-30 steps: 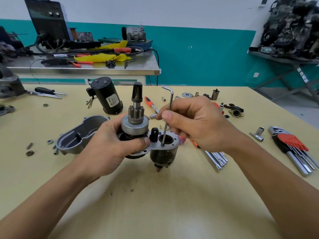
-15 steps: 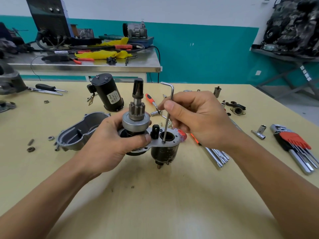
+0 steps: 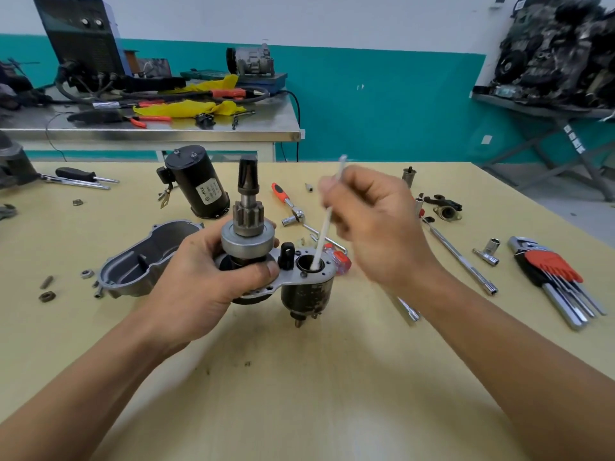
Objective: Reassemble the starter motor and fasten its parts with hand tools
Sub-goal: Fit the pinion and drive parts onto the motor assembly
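- Right hand (image 3: 376, 227) and hex key (image 3: 324, 227) motion-blurred; I read fingers pinching the key, tip hidden in bore.
- Left hand (image 3: 199, 277) fingers wrapped round starter motor (image 3: 306, 291), pinion upright.

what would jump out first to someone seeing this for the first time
At centre, the left hand grips the starter assembly upright, pinion on top. The right hand, blurred, holds a hex key down at its mounting plate. A red-holdered hex key set lies far right.
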Demonstrator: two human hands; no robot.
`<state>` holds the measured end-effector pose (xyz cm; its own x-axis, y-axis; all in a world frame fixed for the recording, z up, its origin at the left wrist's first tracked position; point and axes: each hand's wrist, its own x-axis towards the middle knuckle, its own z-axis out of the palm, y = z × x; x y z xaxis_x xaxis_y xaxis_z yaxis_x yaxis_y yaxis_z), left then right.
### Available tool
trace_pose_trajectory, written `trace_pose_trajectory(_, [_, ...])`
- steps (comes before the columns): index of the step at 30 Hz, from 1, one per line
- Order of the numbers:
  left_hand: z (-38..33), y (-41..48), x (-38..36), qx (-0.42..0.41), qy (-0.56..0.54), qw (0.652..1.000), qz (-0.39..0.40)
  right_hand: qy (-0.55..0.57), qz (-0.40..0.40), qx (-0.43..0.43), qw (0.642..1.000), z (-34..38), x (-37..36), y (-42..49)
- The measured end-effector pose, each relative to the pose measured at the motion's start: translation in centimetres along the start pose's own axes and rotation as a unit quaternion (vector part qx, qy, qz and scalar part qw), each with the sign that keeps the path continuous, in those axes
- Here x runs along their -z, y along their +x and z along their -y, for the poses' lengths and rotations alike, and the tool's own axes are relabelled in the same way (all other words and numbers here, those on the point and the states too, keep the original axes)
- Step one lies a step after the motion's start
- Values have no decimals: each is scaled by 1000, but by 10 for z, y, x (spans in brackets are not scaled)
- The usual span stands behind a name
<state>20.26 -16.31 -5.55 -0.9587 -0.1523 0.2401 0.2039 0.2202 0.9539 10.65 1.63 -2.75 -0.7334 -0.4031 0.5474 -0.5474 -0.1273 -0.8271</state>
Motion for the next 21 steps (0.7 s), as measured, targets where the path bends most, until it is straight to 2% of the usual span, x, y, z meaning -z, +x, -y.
trace_pose_trajectory(2, [2,0,0,4,-14,1000,-13,114,-13,-51,992,0,17,10])
trace_pose_trajectory(4, [5,1,2,8,-18,1000,-7,175,21,-73,982,-3,31,14])
trace_pose_trajectory(6, [6,2,5,11,-8,1000,5,120,76,-76,987,-9,36,10])
trace_pose_trajectory(8, [6,3,8,19,7,1000,15,8,128,-76,989,-16,33,3])
trace_pose_trajectory(10, [8,3,12,31,2,999,22,-72,173,-110,976,-22,28,-5])
trace_pose_trajectory(12, [12,4,13,47,-35,998,14,-89,208,-157,961,-28,18,-15])
trace_pose_trajectory(17, [22,6,8,76,-137,987,-22,-225,188,-165,942,-39,-5,-31])
trace_pose_trajectory(21, [19,6,13,34,-93,995,-4,-165,176,-140,960,-40,-10,-34])
